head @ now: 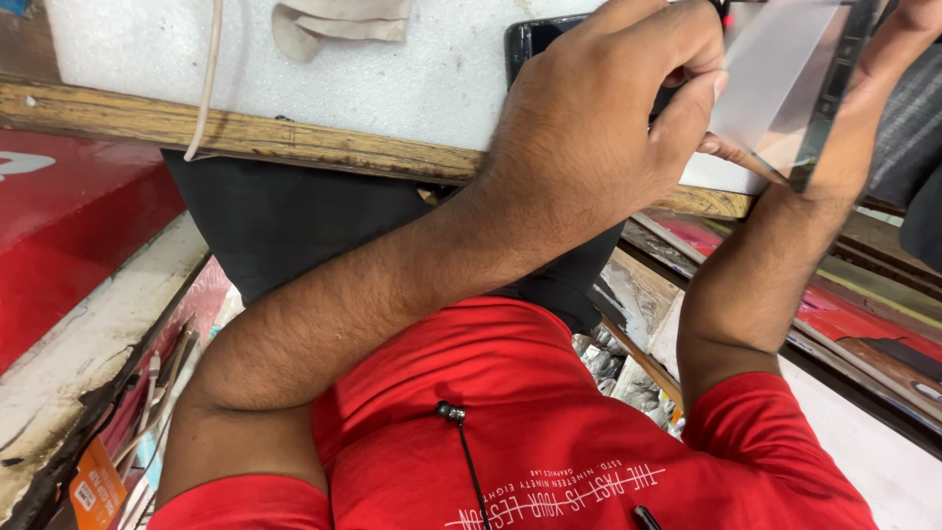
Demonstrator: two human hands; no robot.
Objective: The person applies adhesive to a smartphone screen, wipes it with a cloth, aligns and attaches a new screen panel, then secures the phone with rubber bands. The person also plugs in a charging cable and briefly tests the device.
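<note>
Upper right of frame, my left hand (599,118) fingers pinch the clear film (775,69), right hand (883,88) clasps the dark-edged panel (829,108) over the counter (392,88), best keeping the pull slow, even

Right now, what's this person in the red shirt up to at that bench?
A person is working on a thin flat panel with a dark rim, held up above a white foam board. The left hand pinches the panel's lower edge between thumb and fingertips. The right hand is behind the panel, with its fingers mostly out of view. A dark phone lies on the board, partly hidden under the left hand.
</note>
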